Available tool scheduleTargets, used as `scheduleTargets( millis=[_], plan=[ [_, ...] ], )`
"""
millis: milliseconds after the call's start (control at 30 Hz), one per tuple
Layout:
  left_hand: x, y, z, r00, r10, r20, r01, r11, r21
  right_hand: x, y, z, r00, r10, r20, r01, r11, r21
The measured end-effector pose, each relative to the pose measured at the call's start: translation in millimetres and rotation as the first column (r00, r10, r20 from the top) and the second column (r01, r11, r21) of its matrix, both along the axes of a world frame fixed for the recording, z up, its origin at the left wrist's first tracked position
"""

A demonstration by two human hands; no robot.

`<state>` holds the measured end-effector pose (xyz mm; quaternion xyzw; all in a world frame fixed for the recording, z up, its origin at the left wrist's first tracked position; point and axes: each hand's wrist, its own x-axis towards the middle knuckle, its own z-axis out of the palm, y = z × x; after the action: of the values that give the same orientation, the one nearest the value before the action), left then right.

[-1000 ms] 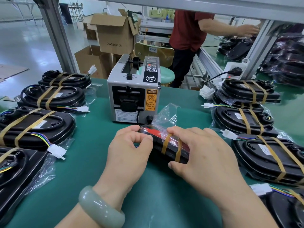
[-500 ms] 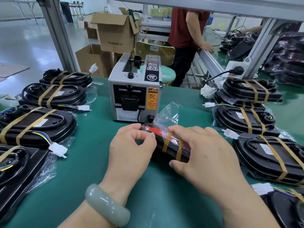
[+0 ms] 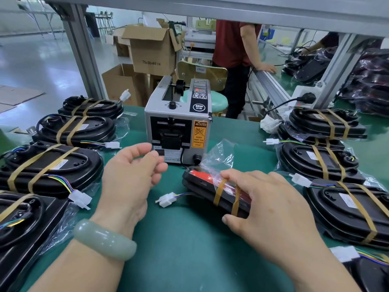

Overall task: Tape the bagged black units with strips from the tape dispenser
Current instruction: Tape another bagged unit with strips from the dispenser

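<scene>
Black oblong unit (image 3: 196, 186), crinkly clear bag (image 3: 221, 155)

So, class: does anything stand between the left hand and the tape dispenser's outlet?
Nothing visible does. The left hand hovers just in front of the tape dispenser; the white connector lies lower, aside.

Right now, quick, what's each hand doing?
Left hand: open, fingers loosely curled, holding nothing.
Right hand: gripping the bagged black unit.
</scene>
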<state>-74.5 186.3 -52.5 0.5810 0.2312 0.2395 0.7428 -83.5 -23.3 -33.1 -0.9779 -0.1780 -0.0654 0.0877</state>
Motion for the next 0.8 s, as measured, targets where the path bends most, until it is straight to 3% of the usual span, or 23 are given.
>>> scheduleTargets(
  millis=[167,367,567,700,800],
  plan=[
    [5,5,10,0.998,-0.042,0.041,0.044,0.998,-0.036,0,0,0,1.000,-0.005,0.004,0.005,1.000,-0.009],
    [7,10,14,0.988,-0.148,0.038,0.152,0.970,-0.188,-1,0,0,1.000,-0.012,0.020,0.012,1.000,-0.002],
    [4,11,14,0.986,-0.168,0.024,0.169,0.966,-0.196,-1,0,1,1.000,-0.015,0.018,0.015,1.000,0.007],
    [10,13,11,0.988,-0.155,-0.021,0.152,0.982,-0.115,-2,0,2,1.000,-0.010,-0.004,0.010,1.000,-0.004],
    [18,18,4,0.993,-0.086,-0.076,0.096,0.986,0.133,-1,1,4,1.000,-0.009,-0.016,0.009,1.000,-0.014]
  ],
)
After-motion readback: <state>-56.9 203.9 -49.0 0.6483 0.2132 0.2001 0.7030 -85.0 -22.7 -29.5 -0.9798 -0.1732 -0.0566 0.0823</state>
